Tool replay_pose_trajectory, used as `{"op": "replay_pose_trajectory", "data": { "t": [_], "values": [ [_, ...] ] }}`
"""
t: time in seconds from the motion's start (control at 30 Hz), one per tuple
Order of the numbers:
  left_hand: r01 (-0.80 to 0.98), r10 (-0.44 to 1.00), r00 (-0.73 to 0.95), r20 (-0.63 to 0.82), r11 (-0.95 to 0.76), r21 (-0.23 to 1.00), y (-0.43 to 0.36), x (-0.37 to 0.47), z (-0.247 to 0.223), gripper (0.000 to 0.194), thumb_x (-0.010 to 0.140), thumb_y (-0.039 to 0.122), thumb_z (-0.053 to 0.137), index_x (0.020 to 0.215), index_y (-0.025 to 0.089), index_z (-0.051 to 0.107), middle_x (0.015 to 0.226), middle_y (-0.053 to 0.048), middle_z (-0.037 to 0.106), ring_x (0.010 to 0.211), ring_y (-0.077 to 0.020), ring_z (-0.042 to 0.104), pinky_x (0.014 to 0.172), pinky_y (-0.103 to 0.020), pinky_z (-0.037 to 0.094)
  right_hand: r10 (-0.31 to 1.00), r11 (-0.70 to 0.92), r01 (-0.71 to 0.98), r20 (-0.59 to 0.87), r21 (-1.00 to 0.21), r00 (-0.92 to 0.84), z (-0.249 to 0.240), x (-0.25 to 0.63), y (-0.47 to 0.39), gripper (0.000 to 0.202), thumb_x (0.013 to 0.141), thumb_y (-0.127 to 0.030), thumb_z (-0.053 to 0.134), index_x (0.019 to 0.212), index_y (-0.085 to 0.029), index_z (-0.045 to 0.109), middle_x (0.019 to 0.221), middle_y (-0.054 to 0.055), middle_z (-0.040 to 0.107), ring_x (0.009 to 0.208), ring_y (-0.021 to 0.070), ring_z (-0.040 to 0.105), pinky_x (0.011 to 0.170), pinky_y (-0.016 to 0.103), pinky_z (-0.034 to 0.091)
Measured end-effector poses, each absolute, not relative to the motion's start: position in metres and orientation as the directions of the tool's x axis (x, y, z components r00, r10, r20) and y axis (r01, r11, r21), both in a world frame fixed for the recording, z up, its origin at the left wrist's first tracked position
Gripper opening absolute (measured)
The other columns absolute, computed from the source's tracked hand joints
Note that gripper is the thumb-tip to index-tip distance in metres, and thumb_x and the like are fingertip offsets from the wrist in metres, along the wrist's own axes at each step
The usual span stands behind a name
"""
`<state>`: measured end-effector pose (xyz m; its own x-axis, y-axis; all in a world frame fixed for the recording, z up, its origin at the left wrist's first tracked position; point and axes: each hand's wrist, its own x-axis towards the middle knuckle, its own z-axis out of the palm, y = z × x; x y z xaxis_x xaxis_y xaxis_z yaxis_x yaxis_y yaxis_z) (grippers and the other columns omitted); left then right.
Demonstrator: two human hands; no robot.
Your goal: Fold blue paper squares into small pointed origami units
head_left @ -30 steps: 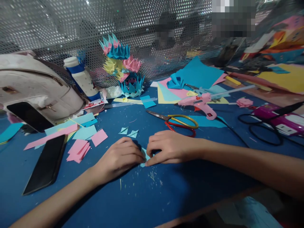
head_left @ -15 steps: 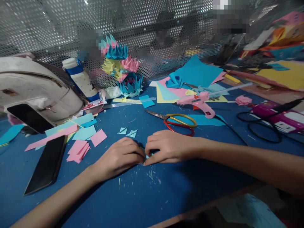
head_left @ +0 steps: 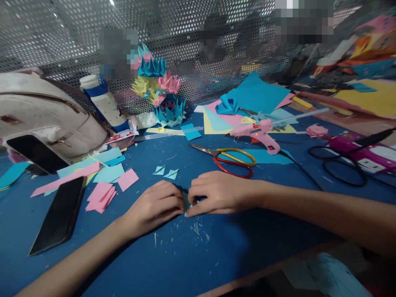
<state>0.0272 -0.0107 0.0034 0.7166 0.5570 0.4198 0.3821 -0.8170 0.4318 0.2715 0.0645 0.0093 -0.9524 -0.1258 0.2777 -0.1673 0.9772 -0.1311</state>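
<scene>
My left hand (head_left: 161,200) and my right hand (head_left: 216,193) meet at the middle of the blue table, fingers bent down over a small light-blue piece of paper (head_left: 187,201). Each hand pinches or presses it from its own side, and most of the paper is hidden by the fingers. Just beyond lie two small folded light-blue paper pieces (head_left: 171,173). Scissors (head_left: 216,153) with one yellow and one red handle rest open past my right hand. Pink paper squares (head_left: 101,196) are loosely stacked left of my left hand.
A black phone (head_left: 60,216) lies at the left, another phone (head_left: 38,153) leans by a white backpack (head_left: 46,111). At the back stand a bottle (head_left: 105,103) and folded-paper flowers (head_left: 170,108). A pink glue gun (head_left: 258,134) and a purple power strip (head_left: 363,152) lie right.
My hands have drawn slightly apart, the left one a little to the left, so more of the light-blue paper shows between them. The other things lie as before.
</scene>
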Motion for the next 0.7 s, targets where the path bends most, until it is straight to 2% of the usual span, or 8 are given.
{"op": "replay_pose_trajectory", "data": {
  "t": [0.2, 0.47, 0.6, 0.7],
  "values": [
    [0.394, 0.523, 0.738, 0.426, -0.847, 0.356, -0.013, 0.029, 0.004, 0.023, 0.107, 0.023, 0.044, 0.101, 0.017, 0.065, 0.091, -0.006, 0.069, 0.086, -0.0167, 0.062, 0.079, -0.034, 0.047, -0.090, 0.959, -0.168, 0.317, -0.230, -0.944, 0.012, 0.272, 0.065, 0.023, 0.103, -0.021, 0.047, 0.112, -0.020, 0.069, 0.102, 0.005, 0.069, 0.095, 0.0166, 0.056, 0.079, 0.030, 0.040],
    [0.406, 0.435, 0.768, 0.470, -0.898, 0.169, -0.024, 0.025, 0.004, 0.017, 0.104, 0.019, 0.051, 0.110, 0.014, 0.066, 0.101, -0.008, 0.073, 0.095, -0.0198, 0.065, 0.086, -0.037, 0.050, -0.083, 0.963, -0.158, 0.320, -0.217, -0.944, 0.009, 0.273, 0.066, 0.023, 0.103, -0.023, 0.048, 0.111, -0.023, 0.070, 0.102, 0.004, 0.069, 0.092, 0.0160, 0.055, 0.076, 0.030, 0.039],
    [0.444, 0.427, 0.786, 0.446, -0.893, 0.073, -0.029, 0.023, 0.004, 0.027, 0.106, 0.026, 0.046, 0.117, 0.013, 0.067, 0.111, -0.011, 0.073, 0.100, -0.0215, 0.066, 0.089, -0.038, 0.053, -0.077, 0.965, -0.151, 0.319, -0.214, -0.945, 0.009, 0.273, 0.067, 0.021, 0.102, -0.024, 0.051, 0.110, -0.023, 0.070, 0.102, 0.004, 0.069, 0.092, 0.0161, 0.055, 0.076, 0.031, 0.039],
    [0.445, 0.427, 0.808, 0.406, -0.894, 0.054, -0.031, 0.020, 0.006, 0.031, 0.106, 0.028, 0.045, 0.121, 0.012, 0.067, 0.120, -0.012, 0.071, 0.108, -0.0242, 0.065, 0.094, -0.041, 0.052, -0.083, 0.967, -0.156, 0.330, -0.201, -0.940, 0.009, 0.274, 0.067, 0.021, 0.102, -0.024, 0.051, 0.111, -0.023, 0.070, 0.103, 0.003, 0.069, 0.093, 0.0162, 0.055, 0.075, 0.031, 0.038]
  ]
}}
